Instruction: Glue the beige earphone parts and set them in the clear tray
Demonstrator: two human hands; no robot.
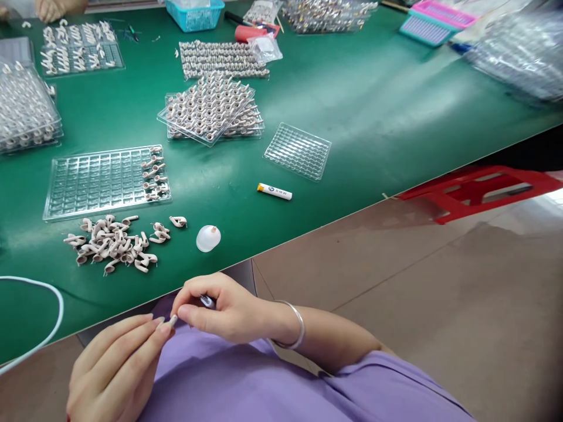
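Note:
My left hand [116, 366] pinches a small beige earphone shell [173, 320] between thumb and fingertips, just off the table's front edge. The thumb and forefinger of my right hand [220, 308] are closed at the shell's other end. A slim tool with a pale blue end [207, 301] is tucked in the curled fingers of that hand; its other end is hidden. On the table beyond lies a loose pile of similar shells [116, 243]. Behind it, a see-through plastic tray [92, 181] has shells in its right-hand columns. A white rounded cap [208, 238] sits right of the pile.
Stacked filled trays [211, 111] stand farther back, with more trays [26, 108] at left. A small see-through tray [299, 150] and a white tube [274, 191] lie right. A white cable [59, 305] loops at left. A red stool [479, 187] stands beyond the table edge. Another person's hand [51, 9] shows top left.

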